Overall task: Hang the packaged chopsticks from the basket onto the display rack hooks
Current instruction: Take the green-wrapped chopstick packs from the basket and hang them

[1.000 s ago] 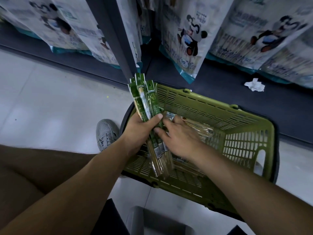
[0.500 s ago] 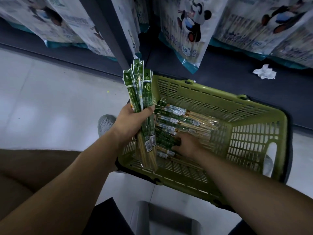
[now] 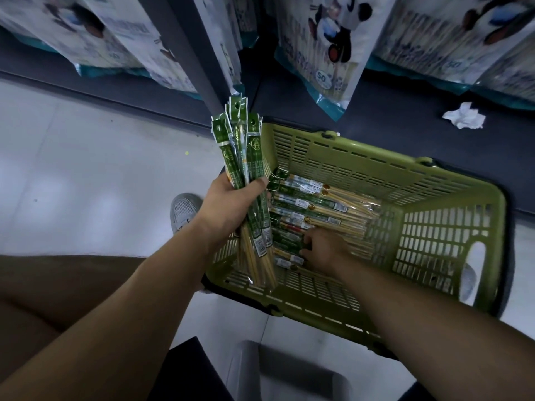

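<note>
Green basket beside shelf base; left hand grips chopstick bundle, right hand touches packs inside, grip unclear.

The hanging panda bag bears a round "50" label.

Left hand raised, curled round chopstick packs, right hand stretched low, grip unclear, both forearms bare

Olive-green slotted basket, green-labelled chopstick packs
</note>
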`<state>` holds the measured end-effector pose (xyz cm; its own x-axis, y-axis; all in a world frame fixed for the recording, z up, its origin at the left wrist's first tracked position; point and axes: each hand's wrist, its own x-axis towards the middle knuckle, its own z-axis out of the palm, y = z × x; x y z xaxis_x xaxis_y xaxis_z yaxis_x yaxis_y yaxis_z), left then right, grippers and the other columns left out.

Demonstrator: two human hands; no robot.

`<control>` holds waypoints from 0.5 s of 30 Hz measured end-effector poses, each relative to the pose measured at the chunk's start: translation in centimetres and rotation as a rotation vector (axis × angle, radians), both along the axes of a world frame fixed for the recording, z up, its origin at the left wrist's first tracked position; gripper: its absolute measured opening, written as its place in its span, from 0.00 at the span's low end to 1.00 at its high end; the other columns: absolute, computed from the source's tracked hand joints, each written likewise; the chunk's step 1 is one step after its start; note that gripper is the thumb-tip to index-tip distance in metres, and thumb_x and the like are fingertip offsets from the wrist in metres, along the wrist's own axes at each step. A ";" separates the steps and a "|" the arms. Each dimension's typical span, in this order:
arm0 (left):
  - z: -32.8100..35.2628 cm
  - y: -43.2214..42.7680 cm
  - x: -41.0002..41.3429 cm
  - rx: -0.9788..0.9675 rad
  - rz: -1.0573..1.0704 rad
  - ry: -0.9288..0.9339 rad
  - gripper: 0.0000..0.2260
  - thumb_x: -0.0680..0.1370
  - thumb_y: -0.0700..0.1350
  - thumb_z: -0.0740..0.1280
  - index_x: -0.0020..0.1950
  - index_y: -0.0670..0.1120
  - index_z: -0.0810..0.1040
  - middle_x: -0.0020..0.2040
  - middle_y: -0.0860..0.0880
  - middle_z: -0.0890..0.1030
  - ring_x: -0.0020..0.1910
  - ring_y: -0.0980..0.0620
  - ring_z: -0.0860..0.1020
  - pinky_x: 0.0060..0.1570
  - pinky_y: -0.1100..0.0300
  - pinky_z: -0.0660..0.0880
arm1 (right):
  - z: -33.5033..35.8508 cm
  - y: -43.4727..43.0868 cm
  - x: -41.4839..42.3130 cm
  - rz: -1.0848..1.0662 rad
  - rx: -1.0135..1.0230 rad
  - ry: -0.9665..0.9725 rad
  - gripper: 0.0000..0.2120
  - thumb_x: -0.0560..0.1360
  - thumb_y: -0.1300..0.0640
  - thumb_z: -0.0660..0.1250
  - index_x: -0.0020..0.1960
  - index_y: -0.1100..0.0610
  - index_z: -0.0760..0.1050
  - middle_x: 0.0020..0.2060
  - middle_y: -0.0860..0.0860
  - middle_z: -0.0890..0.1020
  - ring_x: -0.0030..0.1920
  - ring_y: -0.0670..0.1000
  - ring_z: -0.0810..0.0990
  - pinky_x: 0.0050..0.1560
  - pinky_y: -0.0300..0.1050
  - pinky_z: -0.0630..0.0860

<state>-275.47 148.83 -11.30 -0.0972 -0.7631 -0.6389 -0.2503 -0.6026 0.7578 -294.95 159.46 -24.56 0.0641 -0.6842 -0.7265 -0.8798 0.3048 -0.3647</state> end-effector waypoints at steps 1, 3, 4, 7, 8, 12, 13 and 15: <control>-0.1 0.0 0.0 0.004 0.004 0.003 0.14 0.73 0.56 0.74 0.54 0.52 0.82 0.47 0.51 0.88 0.49 0.48 0.87 0.56 0.43 0.82 | 0.2 0.0 -0.3 -0.017 -0.011 -0.004 0.08 0.78 0.49 0.71 0.49 0.50 0.73 0.48 0.52 0.79 0.46 0.52 0.76 0.42 0.45 0.70; -0.2 0.0 0.0 -0.006 0.009 0.005 0.12 0.75 0.54 0.74 0.55 0.52 0.82 0.46 0.51 0.88 0.47 0.49 0.87 0.53 0.46 0.81 | 0.9 -0.1 -1.1 -0.053 -0.039 -0.026 0.07 0.79 0.50 0.71 0.51 0.50 0.73 0.50 0.52 0.80 0.47 0.52 0.77 0.43 0.47 0.73; -0.3 -0.1 0.0 -0.006 0.013 0.009 0.11 0.76 0.53 0.73 0.55 0.51 0.82 0.45 0.50 0.88 0.47 0.49 0.87 0.50 0.48 0.81 | 1.2 -0.3 -1.5 -0.086 -0.051 -0.051 0.08 0.79 0.50 0.71 0.52 0.51 0.75 0.49 0.51 0.80 0.48 0.52 0.77 0.45 0.48 0.76; -0.6 0.0 -0.1 0.042 0.062 0.051 0.09 0.78 0.50 0.73 0.55 0.48 0.81 0.44 0.47 0.88 0.45 0.47 0.87 0.44 0.50 0.82 | 2.7 -0.7 -3.0 -0.263 -0.100 -0.158 0.07 0.77 0.54 0.73 0.51 0.50 0.76 0.46 0.48 0.79 0.44 0.48 0.79 0.41 0.43 0.75; -0.6 0.1 -0.2 0.069 0.086 0.075 0.09 0.78 0.49 0.73 0.55 0.47 0.81 0.44 0.46 0.88 0.43 0.47 0.87 0.43 0.52 0.82 | 3.4 -0.8 -3.4 -0.304 -0.113 -0.184 0.07 0.77 0.54 0.74 0.49 0.49 0.75 0.44 0.46 0.79 0.42 0.46 0.78 0.39 0.40 0.72; 0.1 1.2 -1.3 0.140 0.109 0.103 0.18 0.75 0.52 0.75 0.60 0.45 0.80 0.48 0.44 0.87 0.49 0.43 0.86 0.56 0.43 0.81 | 6.9 -1.3 -4.5 -0.394 -0.137 -0.247 0.07 0.77 0.53 0.74 0.50 0.50 0.76 0.46 0.47 0.80 0.46 0.47 0.79 0.41 0.39 0.72; 0.4 1.5 -1.7 0.144 0.106 0.106 0.19 0.74 0.52 0.75 0.61 0.45 0.80 0.50 0.44 0.87 0.50 0.43 0.86 0.59 0.41 0.80 | 8.0 -1.4 -4.7 -0.429 -0.141 -0.270 0.07 0.77 0.52 0.74 0.50 0.50 0.76 0.46 0.46 0.80 0.46 0.46 0.79 0.41 0.38 0.72; 1.3 2.0 -2.4 0.147 0.092 0.118 0.20 0.74 0.53 0.75 0.61 0.45 0.80 0.51 0.44 0.87 0.52 0.42 0.86 0.61 0.39 0.79 | 10.4 -1.4 -4.9 -0.498 -0.156 -0.323 0.06 0.77 0.52 0.73 0.49 0.49 0.77 0.46 0.47 0.82 0.46 0.47 0.80 0.41 0.39 0.72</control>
